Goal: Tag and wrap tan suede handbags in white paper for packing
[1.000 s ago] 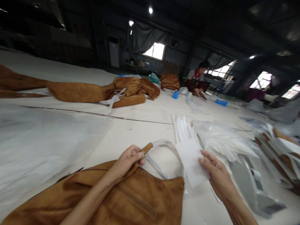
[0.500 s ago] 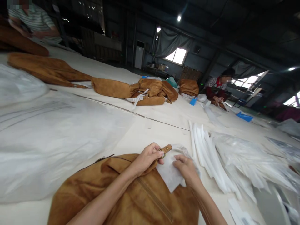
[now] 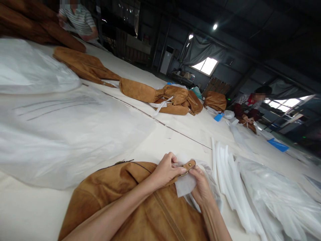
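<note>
A tan-brown leather bag (image 3: 110, 197) with a zipper down its front lies on the table before me. My left hand (image 3: 167, 171) pinches its strap (image 3: 189, 164) close to a small metal buckle, and the strap's studded end sticks out past my fingers. My right hand (image 3: 201, 184) is closed on a thin white wrapping sheet (image 3: 185, 186), its thumb and fingertips right by the strap end. Part of the sheet hangs below the strap, between my two hands. What lies inside the right palm is hidden.
White foam strips (image 3: 229, 180) and clear plastic bags (image 3: 273, 194) lie at the right. A large translucent plastic sheet (image 3: 82, 134) covers the left. More brown bags (image 3: 137, 90) line the table's far side. One person (image 3: 80, 21) is at back left, another (image 3: 250, 103) at back right.
My right hand has moved up to the strap end and closed on the white sheet. My left hand keeps hold of the strap. The camera view has shifted left.
</note>
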Demonstrator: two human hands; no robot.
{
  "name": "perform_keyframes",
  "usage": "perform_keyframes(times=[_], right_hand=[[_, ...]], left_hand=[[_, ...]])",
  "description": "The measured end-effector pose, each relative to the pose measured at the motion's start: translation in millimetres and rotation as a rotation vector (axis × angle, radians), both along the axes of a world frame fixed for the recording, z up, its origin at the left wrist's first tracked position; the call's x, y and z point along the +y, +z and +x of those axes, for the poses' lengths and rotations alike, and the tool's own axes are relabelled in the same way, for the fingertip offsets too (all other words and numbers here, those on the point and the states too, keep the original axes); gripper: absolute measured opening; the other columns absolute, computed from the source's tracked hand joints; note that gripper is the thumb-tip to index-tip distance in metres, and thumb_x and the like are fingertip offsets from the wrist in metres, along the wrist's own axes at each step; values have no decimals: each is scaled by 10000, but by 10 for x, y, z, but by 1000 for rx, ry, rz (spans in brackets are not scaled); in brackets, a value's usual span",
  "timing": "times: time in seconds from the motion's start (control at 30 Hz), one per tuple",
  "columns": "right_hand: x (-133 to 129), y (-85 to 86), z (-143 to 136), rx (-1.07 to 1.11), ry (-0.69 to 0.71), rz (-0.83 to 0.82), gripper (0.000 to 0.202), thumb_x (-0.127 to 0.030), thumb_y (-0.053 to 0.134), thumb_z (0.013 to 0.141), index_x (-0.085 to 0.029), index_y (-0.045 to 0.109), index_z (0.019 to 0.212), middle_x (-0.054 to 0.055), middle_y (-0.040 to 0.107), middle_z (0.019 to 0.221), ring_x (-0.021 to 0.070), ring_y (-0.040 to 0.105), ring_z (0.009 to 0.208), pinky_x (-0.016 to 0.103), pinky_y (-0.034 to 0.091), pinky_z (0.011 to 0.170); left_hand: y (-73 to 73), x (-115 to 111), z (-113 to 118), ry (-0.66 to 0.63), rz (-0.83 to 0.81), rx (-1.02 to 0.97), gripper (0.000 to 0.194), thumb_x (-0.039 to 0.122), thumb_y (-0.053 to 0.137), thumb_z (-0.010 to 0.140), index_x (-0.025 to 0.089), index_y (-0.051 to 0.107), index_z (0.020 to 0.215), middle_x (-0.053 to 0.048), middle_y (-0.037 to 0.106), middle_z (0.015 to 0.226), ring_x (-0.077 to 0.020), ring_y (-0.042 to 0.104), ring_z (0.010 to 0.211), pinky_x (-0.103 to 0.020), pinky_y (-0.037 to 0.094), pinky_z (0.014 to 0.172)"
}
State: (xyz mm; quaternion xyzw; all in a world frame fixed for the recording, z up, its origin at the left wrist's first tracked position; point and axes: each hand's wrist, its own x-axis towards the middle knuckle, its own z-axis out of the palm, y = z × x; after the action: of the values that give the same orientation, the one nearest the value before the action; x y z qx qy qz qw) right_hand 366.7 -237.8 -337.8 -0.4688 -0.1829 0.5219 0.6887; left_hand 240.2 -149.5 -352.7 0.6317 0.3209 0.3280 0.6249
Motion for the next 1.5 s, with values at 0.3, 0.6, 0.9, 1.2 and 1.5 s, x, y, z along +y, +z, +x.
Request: perform_keyframes(times=[0.3,0.6,0.9,1.2,1.5], right_hand=[[23,12,58,-30,-11,-19,274,-230,880,575,-189,652,722,-6,715,723,149,633,587,285,525,657],[7,-29,39,-108,-38,-35,370,-256,897,541,-174,652,807,18,734,756,170,662,622,261,511,600],[108,-14,-10,-140,-73,-85,352,-296,884,535,-176,642,760,12,705,688,195,658,605,287,510,581],[-534,-110,221,-484,64,-21,527,-287,693,768,-261,559,1277,76,656,1209,233,642,1043,319,541,800],[-379,9,426,-1559,7,282,203,-147,578,837,-274,717,913,75,606,1103,239,557,1090,418,452,937]], left_hand=[[-20,48,11,-42,-335,-133,668,391,858,522,111,573,1058,-97,651,964,-229,613,849,-301,470,715],[24,50,-23,9,-433,-278,530,301,907,479,148,604,885,-5,667,771,-146,600,709,-237,461,658],[65,42,-54,-190,-462,-272,455,384,889,532,98,712,839,-75,702,799,-173,601,699,-265,454,655],[17,53,0,-237,-397,-223,417,391,817,601,96,693,868,-56,672,795,-150,560,703,-234,412,655],[16,34,17,-196,-174,-108,318,414,731,636,147,566,688,39,489,609,-107,408,581,-211,288,530]])
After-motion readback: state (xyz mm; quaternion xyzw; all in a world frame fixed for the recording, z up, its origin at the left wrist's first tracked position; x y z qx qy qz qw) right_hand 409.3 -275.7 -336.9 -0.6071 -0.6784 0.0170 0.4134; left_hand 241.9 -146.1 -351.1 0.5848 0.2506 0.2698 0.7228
